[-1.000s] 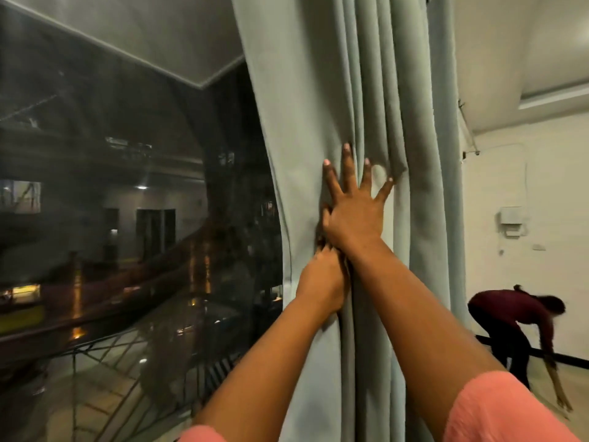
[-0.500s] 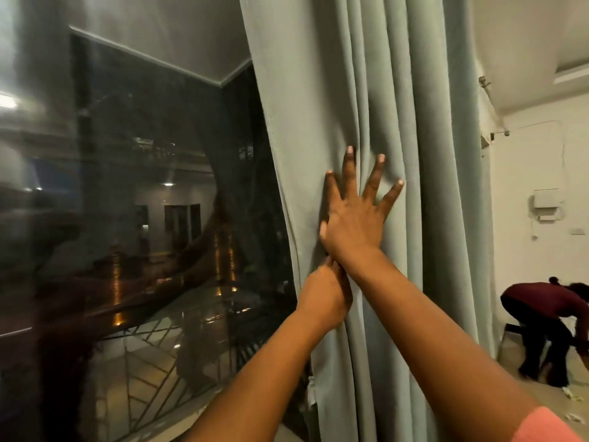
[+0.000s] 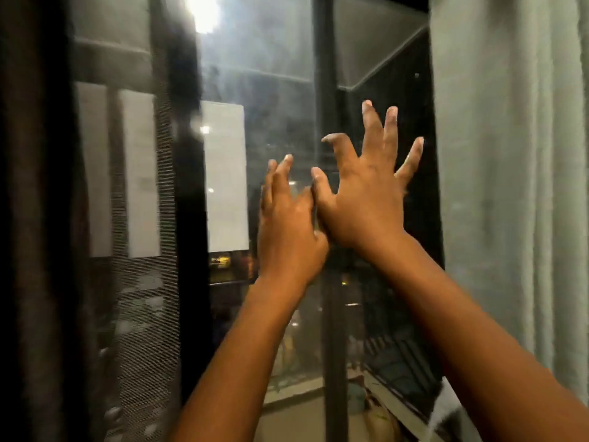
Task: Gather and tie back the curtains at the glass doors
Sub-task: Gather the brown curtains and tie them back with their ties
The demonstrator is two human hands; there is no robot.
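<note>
Curtain (image 3: 510, 186) hangs bunched at the right edge, no tie visible on it, so tying looks left to do. Left hand (image 3: 287, 231) and right hand (image 3: 366, 199) are up before the glass door (image 3: 271, 90), fingers spread, gripping nothing, thumbs touching.

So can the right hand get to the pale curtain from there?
Probably yes. The right hand is open and empty in front of the glass door, and nothing stands between it and the pale curtain just to its right.
</note>
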